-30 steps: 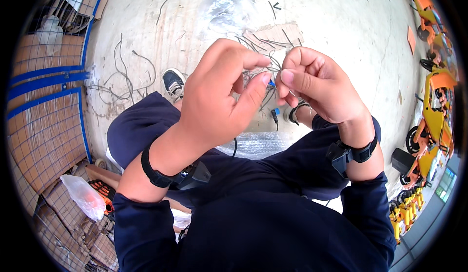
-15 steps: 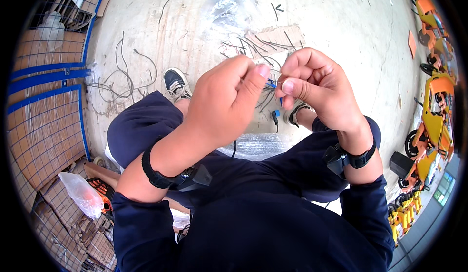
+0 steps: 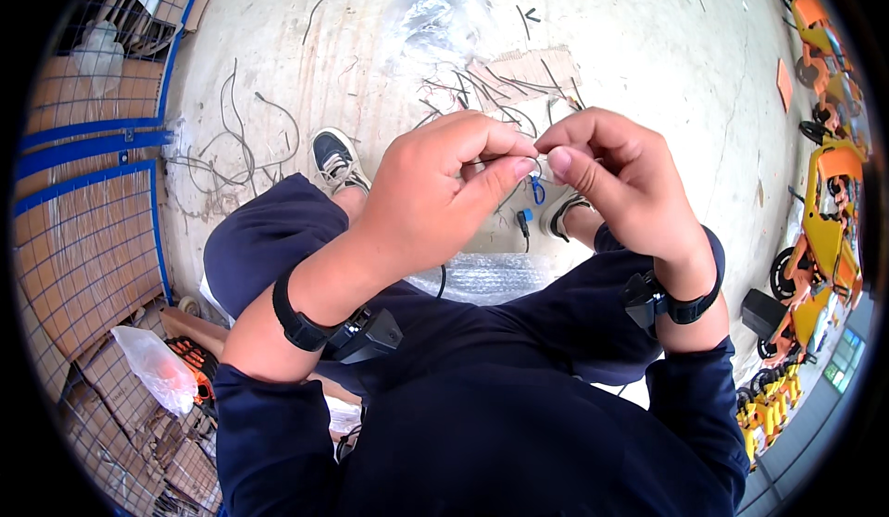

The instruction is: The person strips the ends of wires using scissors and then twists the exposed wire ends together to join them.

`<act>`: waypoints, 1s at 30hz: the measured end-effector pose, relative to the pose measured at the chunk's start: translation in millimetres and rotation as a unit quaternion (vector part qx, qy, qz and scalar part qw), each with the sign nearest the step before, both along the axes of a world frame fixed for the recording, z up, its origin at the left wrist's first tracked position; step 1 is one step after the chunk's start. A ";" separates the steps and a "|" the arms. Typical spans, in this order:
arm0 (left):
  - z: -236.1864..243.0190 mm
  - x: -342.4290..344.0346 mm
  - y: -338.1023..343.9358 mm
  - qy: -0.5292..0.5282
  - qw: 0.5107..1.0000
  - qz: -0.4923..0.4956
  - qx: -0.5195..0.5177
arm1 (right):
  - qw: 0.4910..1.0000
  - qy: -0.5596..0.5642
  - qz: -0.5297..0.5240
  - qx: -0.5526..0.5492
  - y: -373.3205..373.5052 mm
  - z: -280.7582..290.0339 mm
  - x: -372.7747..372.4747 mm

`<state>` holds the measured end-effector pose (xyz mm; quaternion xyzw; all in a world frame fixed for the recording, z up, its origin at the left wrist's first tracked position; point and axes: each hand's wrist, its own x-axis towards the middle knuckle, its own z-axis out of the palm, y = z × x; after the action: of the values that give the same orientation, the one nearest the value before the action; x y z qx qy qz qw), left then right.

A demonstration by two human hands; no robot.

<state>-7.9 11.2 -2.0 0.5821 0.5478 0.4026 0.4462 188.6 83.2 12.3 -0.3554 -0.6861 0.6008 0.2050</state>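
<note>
My left hand (image 3: 435,193) and my right hand (image 3: 620,184) meet almost fingertip to fingertip, each pinching what looks like a thin wire (image 3: 539,158). A small blue loop (image 3: 537,189) hangs just below my fingers; whether it is attached to that wire is too small to tell. On the floor between my feet lies a blue connector with a black cable (image 3: 524,217). Beyond my hands, short dark wires are scattered on and around a flat cardboard piece (image 3: 528,68), and longer loose cables (image 3: 241,147) lie at the left.
A blue mesh cage (image 3: 93,258) with cardboard stands at the left, a plastic bag (image 3: 153,369) beside it. Yellow wheeled machines (image 3: 829,211) line the right. Bubble wrap (image 3: 486,272) lies between my legs. Clear plastic film (image 3: 431,22) lies farther out.
My left hand has moved down and my right hand has lowered slightly, bringing the fingertips closer together. The blue loop, earlier mostly among my fingers, now hangs visibly below them.
</note>
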 end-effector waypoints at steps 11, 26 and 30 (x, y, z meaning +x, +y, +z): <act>5.2 -15.1 -2.4 -0.142 0.979 0.002 -0.149 | 0.995 0.020 0.003 -0.103 -3.4 20.6 10.7; -3.7 -91.9 -4.7 -0.034 0.985 0.145 -0.088 | 0.907 0.324 -0.073 -0.261 54.3 22.0 70.5; -2.2 -103.2 -3.3 0.014 0.976 0.202 -0.079 | 0.894 0.356 -0.067 -0.265 65.4 22.3 86.2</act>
<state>-111.1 7.9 -4.2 0.4274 0.6904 0.4321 0.3925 274.8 148.6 34.5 -0.2038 -0.3574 0.8314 0.3734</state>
